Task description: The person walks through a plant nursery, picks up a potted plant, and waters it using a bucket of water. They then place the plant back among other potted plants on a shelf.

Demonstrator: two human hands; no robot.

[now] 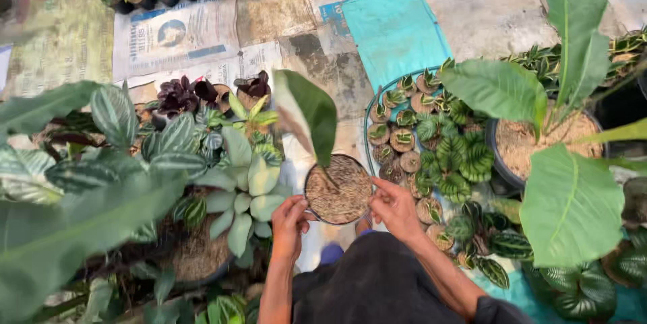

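Observation:
A round black pot point(339, 191) filled with brown husk holds one plant with a big green and pale leaf point(311, 115) rising from a thin stem. My left hand point(290, 219) grips the pot's near left rim. My right hand point(394, 208) grips its near right rim. The pot is held in front of my dark-clothed lap, above the ground.
Striped and pale leafy plants point(168, 162) crowd the left. A round tray of several small potted plants point(418, 128) sits right of the pot. A large pot point(539, 142) with broad green leaves stands at the right. Newspapers point(175, 34) and a teal sheet point(394, 27) cover the ground beyond.

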